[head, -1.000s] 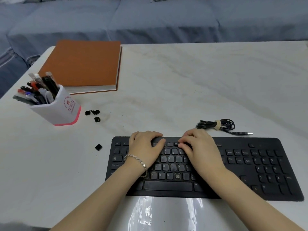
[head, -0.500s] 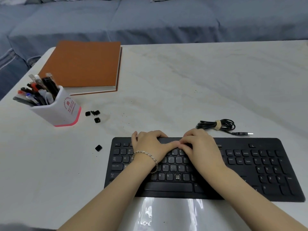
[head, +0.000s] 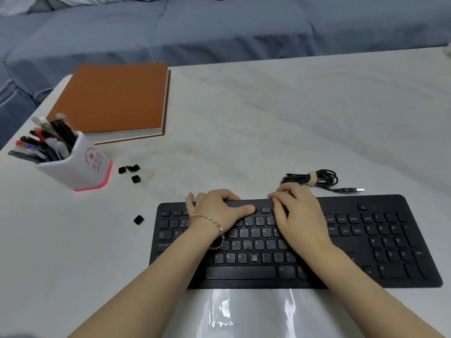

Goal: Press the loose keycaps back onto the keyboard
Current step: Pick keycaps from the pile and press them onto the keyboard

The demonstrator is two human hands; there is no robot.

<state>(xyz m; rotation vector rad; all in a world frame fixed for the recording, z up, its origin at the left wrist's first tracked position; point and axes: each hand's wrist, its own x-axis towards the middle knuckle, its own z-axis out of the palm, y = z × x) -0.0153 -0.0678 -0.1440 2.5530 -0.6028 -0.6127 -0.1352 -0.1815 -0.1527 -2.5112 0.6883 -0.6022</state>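
With left hand fingers curling over the keyboard far edge and thumb pressing, right hand fingers bending there, hold unclear, off-centre force is risking crooked seating while loose keycaps are lying on the bench, left.

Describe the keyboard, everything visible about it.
The keyboard is black, matte and plastic-looking, full-size with a number pad, lying flat near the front edge of the table. One bottom-row key is missing its cap, baring a pale stub. The left hand hooks its fingers over the far edge, thumb on the function row; the right hand rests bent fingers on that row. A bundled cable lies just behind it.
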